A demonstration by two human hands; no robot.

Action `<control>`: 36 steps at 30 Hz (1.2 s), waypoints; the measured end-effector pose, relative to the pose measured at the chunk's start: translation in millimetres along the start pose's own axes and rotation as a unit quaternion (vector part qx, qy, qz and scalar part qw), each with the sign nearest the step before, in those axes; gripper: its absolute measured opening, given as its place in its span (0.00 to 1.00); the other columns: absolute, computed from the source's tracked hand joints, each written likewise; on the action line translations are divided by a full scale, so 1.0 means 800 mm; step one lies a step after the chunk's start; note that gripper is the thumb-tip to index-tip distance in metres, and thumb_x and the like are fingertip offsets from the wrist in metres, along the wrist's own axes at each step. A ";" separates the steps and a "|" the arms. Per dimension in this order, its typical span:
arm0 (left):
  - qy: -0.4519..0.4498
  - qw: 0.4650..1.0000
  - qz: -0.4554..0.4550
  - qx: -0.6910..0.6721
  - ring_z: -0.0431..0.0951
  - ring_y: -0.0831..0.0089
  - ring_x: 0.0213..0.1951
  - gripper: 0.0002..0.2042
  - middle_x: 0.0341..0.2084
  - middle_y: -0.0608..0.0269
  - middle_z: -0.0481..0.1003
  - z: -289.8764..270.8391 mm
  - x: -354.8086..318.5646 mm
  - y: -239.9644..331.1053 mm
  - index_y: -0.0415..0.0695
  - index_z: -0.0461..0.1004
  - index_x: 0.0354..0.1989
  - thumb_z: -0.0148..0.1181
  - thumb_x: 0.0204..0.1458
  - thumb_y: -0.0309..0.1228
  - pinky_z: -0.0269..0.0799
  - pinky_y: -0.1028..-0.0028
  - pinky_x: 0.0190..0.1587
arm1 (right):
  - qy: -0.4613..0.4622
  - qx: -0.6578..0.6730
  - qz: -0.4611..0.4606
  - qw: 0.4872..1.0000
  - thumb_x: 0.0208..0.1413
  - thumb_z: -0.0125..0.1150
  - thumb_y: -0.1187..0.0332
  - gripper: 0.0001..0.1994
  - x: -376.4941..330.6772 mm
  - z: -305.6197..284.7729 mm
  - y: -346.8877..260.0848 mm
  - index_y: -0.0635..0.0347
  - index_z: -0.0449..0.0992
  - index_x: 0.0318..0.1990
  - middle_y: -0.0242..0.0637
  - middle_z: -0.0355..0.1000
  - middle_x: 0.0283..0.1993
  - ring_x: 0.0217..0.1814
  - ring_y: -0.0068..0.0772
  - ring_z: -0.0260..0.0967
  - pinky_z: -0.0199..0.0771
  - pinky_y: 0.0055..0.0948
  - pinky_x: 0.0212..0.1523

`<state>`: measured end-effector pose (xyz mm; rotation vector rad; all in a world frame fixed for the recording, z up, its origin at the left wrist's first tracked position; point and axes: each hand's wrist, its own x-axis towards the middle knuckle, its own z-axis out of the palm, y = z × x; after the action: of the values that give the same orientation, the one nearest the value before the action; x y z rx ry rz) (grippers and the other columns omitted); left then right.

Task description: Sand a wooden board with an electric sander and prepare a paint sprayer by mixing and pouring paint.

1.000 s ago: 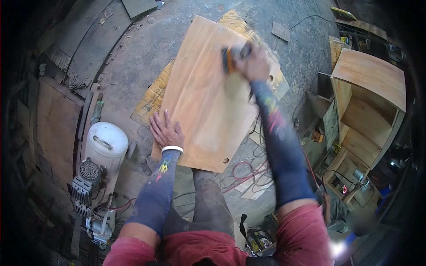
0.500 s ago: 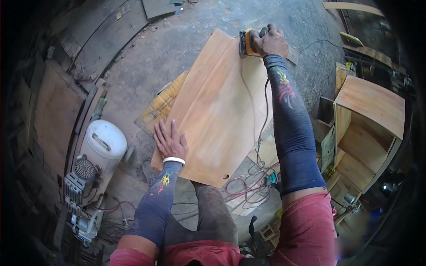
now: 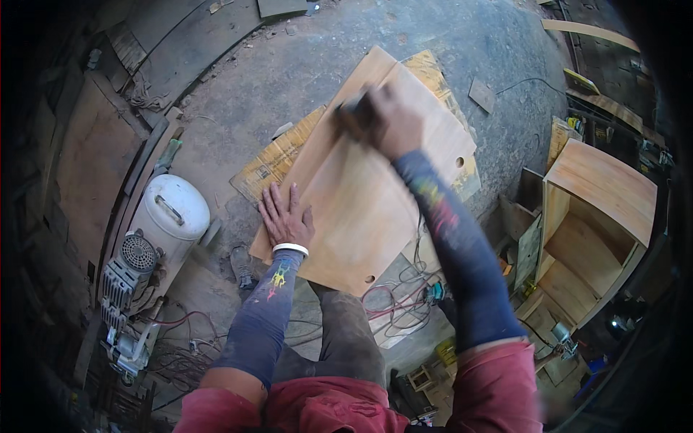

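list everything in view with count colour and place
wooden panel: one, light brown, centre
sander: one, dark, blurred, panel's upper left
cardboard: at least one, yellowish, under panel
compressor: one, white tank, left
cabinet: one, light brown, right
cables: several, red and dark, below panel
tool: one, teal, beside cables
square board: one, grey, upper right
boards: several, brown, far left
shirt: one, red, bottom
sleeves: two, dark blue, forearms
left grip: one, bare, flat on panel
right grip: one, blurred, holding sander

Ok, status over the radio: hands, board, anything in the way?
Right hand gripping motion-blurred tool over wooden board. Left hand spread flat near board's left edge. Board lying over cardboard. Tangled cables just past near corner.
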<state>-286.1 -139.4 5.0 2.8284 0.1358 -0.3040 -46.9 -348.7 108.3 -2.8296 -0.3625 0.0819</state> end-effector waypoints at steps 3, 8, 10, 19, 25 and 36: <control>-0.002 1.000 -0.001 -0.017 0.49 0.37 0.76 0.35 0.76 0.39 0.52 0.004 0.006 0.009 0.55 0.60 0.76 0.56 0.61 0.51 0.41 0.40 0.77 | 0.067 -0.116 0.067 0.989 0.54 0.69 0.42 0.26 0.104 -0.022 0.085 0.41 0.77 0.56 0.46 0.76 0.47 0.42 0.57 0.79 0.80 0.50 0.35; -0.002 1.000 -0.001 -0.019 0.50 0.38 0.76 0.35 0.76 0.39 0.52 0.004 0.008 0.014 0.54 0.61 0.76 0.56 0.61 0.51 0.42 0.40 0.77 | 0.022 -0.026 0.055 0.998 0.52 0.69 0.54 0.30 0.024 0.015 0.046 0.47 0.69 0.62 0.55 0.71 0.59 0.40 0.60 0.79 0.81 0.52 0.34; 0.001 1.000 0.002 -0.001 0.50 0.38 0.76 0.34 0.76 0.39 0.52 0.003 0.001 0.003 0.54 0.60 0.76 0.55 0.62 0.52 0.43 0.41 0.76 | -0.059 -0.010 0.009 0.998 0.49 0.64 0.68 0.30 -0.053 0.022 -0.059 0.49 0.69 0.63 0.52 0.70 0.59 0.41 0.57 0.78 0.81 0.50 0.35; -0.013 1.000 -0.012 -0.020 0.49 0.38 0.76 0.37 0.76 0.37 0.51 -0.008 0.005 0.012 0.51 0.60 0.76 0.60 0.57 0.46 0.41 0.42 0.77 | 0.028 -0.023 -0.061 0.997 0.48 0.72 0.54 0.29 0.065 -0.019 0.037 0.46 0.72 0.59 0.46 0.72 0.51 0.38 0.56 0.78 0.79 0.52 0.33; 0.001 1.000 0.003 -0.020 0.52 0.37 0.75 0.37 0.75 0.38 0.54 -0.002 0.009 0.025 0.53 0.61 0.75 0.60 0.57 0.48 0.45 0.41 0.76 | 0.090 -0.061 0.150 0.983 0.54 0.69 0.50 0.27 0.068 -0.019 0.106 0.45 0.75 0.60 0.50 0.73 0.51 0.41 0.59 0.79 0.81 0.52 0.38; 0.003 1.000 0.000 -0.005 0.52 0.36 0.75 0.36 0.75 0.38 0.52 -0.006 0.010 0.029 0.53 0.60 0.75 0.58 0.59 0.49 0.45 0.41 0.76 | 0.095 -0.082 0.200 0.972 0.54 0.70 0.51 0.24 0.091 -0.047 0.099 0.47 0.74 0.54 0.50 0.73 0.48 0.43 0.59 0.79 0.80 0.54 0.39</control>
<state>-274.5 -159.7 14.6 2.8201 0.1374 -0.2953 45.8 -414.1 119.9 -2.9971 0.2573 -0.1435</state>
